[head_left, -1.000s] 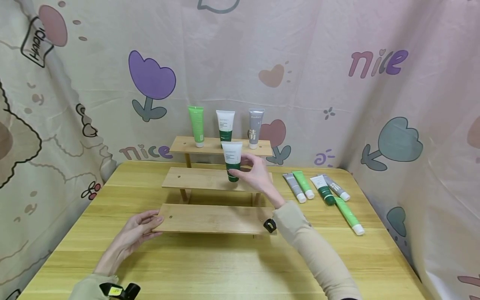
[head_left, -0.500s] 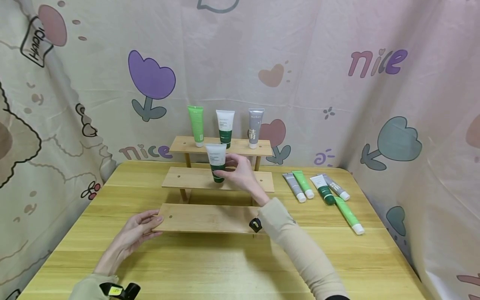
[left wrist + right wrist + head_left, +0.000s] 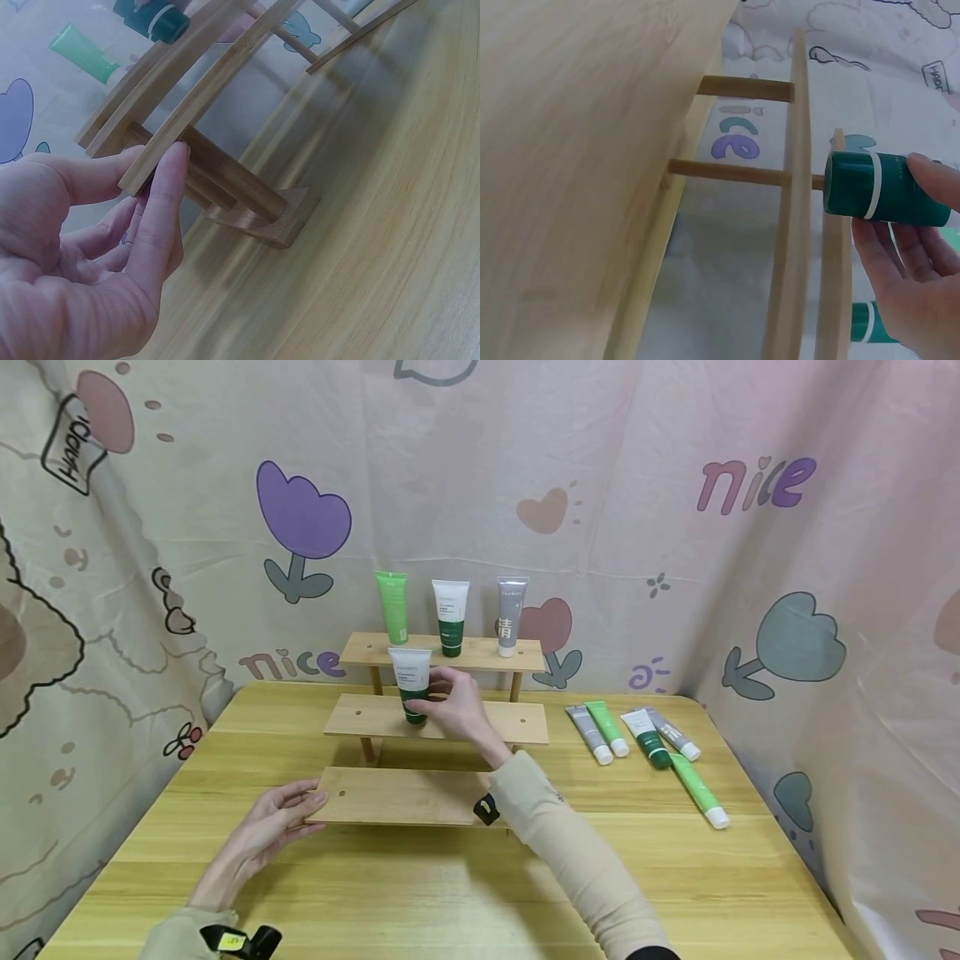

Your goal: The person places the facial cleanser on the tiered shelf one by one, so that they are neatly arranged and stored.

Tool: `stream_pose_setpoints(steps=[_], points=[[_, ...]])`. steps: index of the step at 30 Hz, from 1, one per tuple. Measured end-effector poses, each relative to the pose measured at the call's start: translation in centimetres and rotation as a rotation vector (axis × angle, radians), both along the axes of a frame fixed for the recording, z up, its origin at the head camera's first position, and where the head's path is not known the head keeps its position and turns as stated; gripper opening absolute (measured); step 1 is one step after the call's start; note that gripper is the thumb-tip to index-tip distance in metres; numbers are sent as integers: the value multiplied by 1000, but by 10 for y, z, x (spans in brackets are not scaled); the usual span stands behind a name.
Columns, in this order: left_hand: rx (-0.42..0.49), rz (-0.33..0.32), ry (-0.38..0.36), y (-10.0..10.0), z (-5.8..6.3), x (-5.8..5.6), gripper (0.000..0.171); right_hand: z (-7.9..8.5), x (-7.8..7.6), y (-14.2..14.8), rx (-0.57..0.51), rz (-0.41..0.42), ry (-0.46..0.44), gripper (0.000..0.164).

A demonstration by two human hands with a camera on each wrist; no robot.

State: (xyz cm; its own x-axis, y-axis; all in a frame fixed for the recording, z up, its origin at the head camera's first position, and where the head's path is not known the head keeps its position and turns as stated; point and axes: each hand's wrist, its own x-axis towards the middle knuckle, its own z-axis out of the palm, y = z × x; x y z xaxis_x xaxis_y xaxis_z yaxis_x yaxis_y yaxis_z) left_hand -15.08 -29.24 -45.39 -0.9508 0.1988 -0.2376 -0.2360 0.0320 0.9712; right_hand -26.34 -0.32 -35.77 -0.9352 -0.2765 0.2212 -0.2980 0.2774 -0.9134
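My right hand (image 3: 455, 706) pinches a white and green squeeze tube (image 3: 411, 681) near its dark green cap end, upright over the middle step of a wooden three-tier display stand (image 3: 405, 797). In the right wrist view the tube's green cap (image 3: 851, 184) is close to the step's edge, thumb and fingers on either side. My left hand (image 3: 273, 818) grips the left end of the lowest step; the left wrist view has its thumb and fingers (image 3: 166, 191) pinching that board. On the top step stand a light green tube (image 3: 393, 610), another white and green tube (image 3: 451, 614) and a grey tube (image 3: 512, 614).
Several tubes lie on the wooden table (image 3: 360, 893) right of the stand: a grey tube (image 3: 587, 733) beside a green one (image 3: 606, 727), then a white and green tube (image 3: 645, 737), another grey one (image 3: 671, 733) and a green one (image 3: 697, 789). A patterned curtain (image 3: 600, 427) hangs behind.
My right hand has carried the white and green tube leftward along the middle step, from right of centre to left of centre. My left hand has stayed on the lowest step.
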Motion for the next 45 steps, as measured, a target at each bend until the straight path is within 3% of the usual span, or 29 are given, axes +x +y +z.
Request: stream_pose_setpoints(steps=[21, 45], points=[[-3, -5, -3, -1, -2, 0, 73, -10, -6, -27, -35, -19, -13, 44], [10, 10, 4, -1, -1, 1, 71, -16, -8, -37, -44, -30, 6, 44]])
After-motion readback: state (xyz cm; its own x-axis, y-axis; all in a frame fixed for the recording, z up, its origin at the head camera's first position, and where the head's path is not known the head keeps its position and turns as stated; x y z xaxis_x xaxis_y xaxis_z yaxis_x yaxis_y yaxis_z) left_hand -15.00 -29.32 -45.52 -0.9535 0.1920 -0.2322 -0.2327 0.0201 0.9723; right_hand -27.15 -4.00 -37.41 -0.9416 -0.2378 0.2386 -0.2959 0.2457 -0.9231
